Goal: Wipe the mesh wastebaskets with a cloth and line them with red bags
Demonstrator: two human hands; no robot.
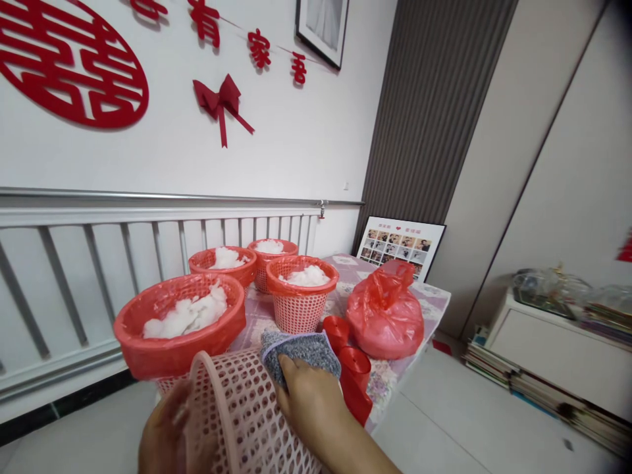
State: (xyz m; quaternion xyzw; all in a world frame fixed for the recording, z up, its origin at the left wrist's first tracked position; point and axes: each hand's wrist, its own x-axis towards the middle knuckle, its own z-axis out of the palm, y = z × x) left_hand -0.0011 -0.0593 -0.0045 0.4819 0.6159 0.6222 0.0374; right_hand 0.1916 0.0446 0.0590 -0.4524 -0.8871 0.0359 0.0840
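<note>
So, my left hand (165, 424) grips the basket (261, 411), tilted before the table (434, 297), by its rim, while my right hand (309, 388) clutches a cloth (309, 349) against its side. Beyond, 4 red-lined bins (299, 313) hold white fluff (190, 316), near a tied red bag (385, 319).

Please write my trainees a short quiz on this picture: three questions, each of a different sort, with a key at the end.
1. Multiple choice. What does the right hand hold?
A) a ribbon roll
B) a grey cloth
C) a picture frame

2. True or false. The red bag sits on the table.

3. Count. How many lined baskets hold white filling?

Key: 1. B. 2. True. 3. Four.
</note>
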